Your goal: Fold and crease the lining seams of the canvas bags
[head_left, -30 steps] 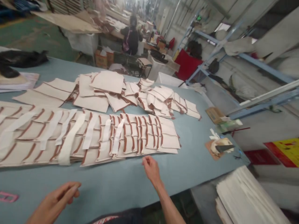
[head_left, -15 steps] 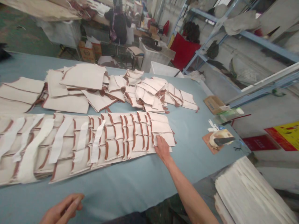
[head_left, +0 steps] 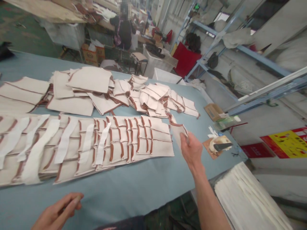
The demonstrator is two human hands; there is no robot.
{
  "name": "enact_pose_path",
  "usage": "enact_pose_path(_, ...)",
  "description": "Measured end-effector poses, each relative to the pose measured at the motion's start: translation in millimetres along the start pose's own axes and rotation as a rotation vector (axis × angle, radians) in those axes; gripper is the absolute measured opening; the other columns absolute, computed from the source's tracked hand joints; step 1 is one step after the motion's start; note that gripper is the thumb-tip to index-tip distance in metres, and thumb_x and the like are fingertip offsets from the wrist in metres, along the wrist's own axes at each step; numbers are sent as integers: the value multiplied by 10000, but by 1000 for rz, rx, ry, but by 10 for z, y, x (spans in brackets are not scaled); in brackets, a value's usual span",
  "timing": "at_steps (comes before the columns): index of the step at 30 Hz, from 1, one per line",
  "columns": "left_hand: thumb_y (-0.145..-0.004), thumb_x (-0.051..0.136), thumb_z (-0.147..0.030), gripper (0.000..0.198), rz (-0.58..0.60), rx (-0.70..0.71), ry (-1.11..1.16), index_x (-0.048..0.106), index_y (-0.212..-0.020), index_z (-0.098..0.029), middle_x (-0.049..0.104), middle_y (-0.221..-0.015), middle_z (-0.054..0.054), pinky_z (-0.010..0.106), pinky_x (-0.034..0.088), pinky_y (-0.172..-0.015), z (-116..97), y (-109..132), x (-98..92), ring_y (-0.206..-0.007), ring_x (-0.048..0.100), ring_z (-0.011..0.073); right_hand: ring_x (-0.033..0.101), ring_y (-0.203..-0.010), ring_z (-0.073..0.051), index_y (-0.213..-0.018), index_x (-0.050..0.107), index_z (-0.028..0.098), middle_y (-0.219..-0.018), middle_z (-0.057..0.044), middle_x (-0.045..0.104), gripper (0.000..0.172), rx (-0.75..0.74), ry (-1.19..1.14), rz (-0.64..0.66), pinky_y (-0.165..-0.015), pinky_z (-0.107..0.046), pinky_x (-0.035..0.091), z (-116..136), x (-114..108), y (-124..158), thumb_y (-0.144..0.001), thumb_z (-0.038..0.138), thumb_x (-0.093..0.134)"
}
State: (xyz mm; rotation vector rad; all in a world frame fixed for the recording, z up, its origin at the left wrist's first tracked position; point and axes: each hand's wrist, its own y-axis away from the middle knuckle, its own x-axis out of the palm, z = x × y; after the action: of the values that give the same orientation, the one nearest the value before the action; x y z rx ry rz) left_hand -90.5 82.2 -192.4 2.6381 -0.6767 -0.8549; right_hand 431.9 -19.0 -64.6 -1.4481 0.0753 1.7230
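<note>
My right hand [head_left: 192, 147] is closed on a cream fabric panel [head_left: 177, 130] with brown edging, lifted off the table and tilted on edge. Left of it lies a long overlapping row of similar cream panels [head_left: 161, 146], their brown edges facing up. Several wavy white strips [head_left: 62, 140] rest across the left part of that row. Near the front of the table, my left hand [head_left: 63, 207] hovers with fingers curled and thumb pressed to the index finger; nothing shows in it. It is apart from the panels.
A loose heap of cream panels [head_left: 90, 80] lies behind the row on the blue-green table [head_left: 100, 198]. At the right end are a dark-bladed tool [head_left: 223, 146] on a brown pad and a small cardboard box [head_left: 212, 111]. A pale stack [head_left: 249, 198] stands beside the table. A person [head_left: 123, 33] sits beyond.
My right hand has taken hold of the panel at the row's right end, raised it and moved it right. My left hand has barely moved. The view has shifted slightly.
</note>
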Motion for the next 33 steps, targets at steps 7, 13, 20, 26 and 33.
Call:
enact_pose_path(7, -756, 702, -780, 515, 22, 159, -7, 840, -894, -304, 855, -852, 42, 381, 657, -787, -1105, 44, -450, -812, 787, 332, 727, -669, -203, -996, 779, 217, -762, -69, 799, 507, -394, -8, 149, -636, -280, 439, 1075, -749, 629, -1186, 507, 407)
enact_pose_path(13, -940, 733, -523, 258, -20, 558, 24, 818, -974, -282, 824, -850, 9, 292, 613, -766, -1658, 575, -604, -765, 752, 236, 726, -586, -165, -907, 726, 232, -679, -9, 757, 507, -634, -165, 257, -582, -280, 430, 1868, -1030, 1034, -1223, 426, 381)
enact_pose_path(20, -1001, 688, -241, 61, -134, 742, 10, 741, -1033, -239, 781, -904, -14, 252, 597, -768, -1432, 895, -734, -785, 723, 174, 727, -598, -156, -930, 725, 188, -691, -13, 738, 449, -776, -414, 304, -596, -288, 449, 2560, -1013, 1408, -1221, 353, 427)
enact_pose_path(26, -983, 705, -169, 124, -249, 790, 23, 726, -1076, -249, 808, -992, -12, 239, 594, -869, -1306, 987, -928, -903, 762, 168, 674, -553, -140, -905, 716, 170, -643, -5, 681, 498, -848, -519, 300, -571, -282, 437, 2761, -982, 1502, -1226, 386, 402)
enact_pose_path(33, -925, 650, -216, 60, -130, 590, 14, 688, -880, -231, 737, -793, -39, 246, 533, -728, -1310, 1173, -966, -705, 667, 158, 679, -591, -155, -927, 703, 192, -678, -21, 702, 466, -861, -578, 392, -594, -283, 432, 2900, -775, 1657, -1218, 416, 417)
